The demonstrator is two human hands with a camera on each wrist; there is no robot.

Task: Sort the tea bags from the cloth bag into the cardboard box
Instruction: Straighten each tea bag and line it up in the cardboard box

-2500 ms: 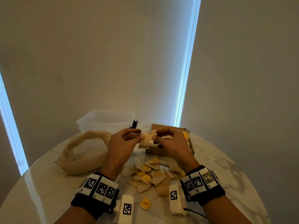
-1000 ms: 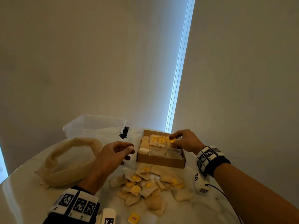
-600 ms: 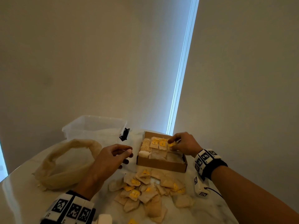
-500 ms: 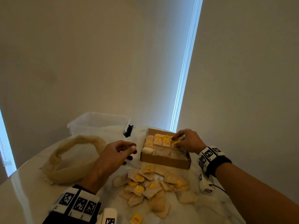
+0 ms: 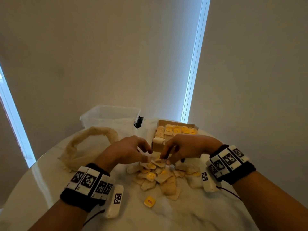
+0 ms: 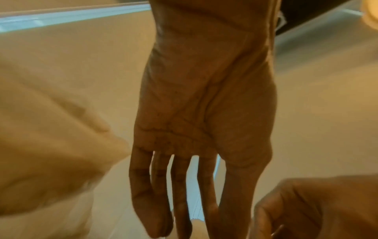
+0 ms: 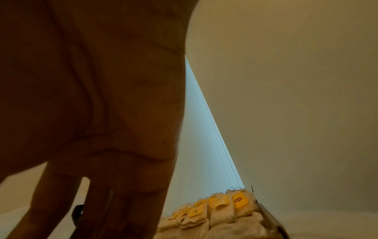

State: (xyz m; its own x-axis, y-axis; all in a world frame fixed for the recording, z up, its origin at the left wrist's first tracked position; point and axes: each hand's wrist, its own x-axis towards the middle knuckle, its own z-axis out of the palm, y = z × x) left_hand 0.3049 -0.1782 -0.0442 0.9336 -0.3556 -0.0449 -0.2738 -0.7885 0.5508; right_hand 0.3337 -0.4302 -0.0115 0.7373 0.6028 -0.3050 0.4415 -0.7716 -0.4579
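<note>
A heap of loose tea bags [image 5: 156, 177] with yellow tags lies on the white table. Both hands reach into its far edge, right in front of the cardboard box [image 5: 156, 146]. My left hand [image 5: 147, 154] pinches a pale tea bag [image 5: 154, 156] between thumb and fingers. My right hand [image 5: 165, 159] pinches the same tea bag from the other side. Rows of tea bags [image 5: 176, 130] stand upright in the box, also visible in the right wrist view as tea bags [image 7: 216, 208]. The cloth bag [image 5: 86, 144] lies open at the left. In the left wrist view the fingertips are cut off.
A clear plastic container [image 5: 110, 117] with a black clip [image 5: 139, 122] stands behind the cloth bag. One loose yellow tag [image 5: 149, 201] lies on the table [image 5: 183, 217] near me. Walls and bright window strips close in behind the table.
My right hand left the box and came back toward me to the pile. My left hand moved forward and right to meet it, and both now hold a tea bag.
</note>
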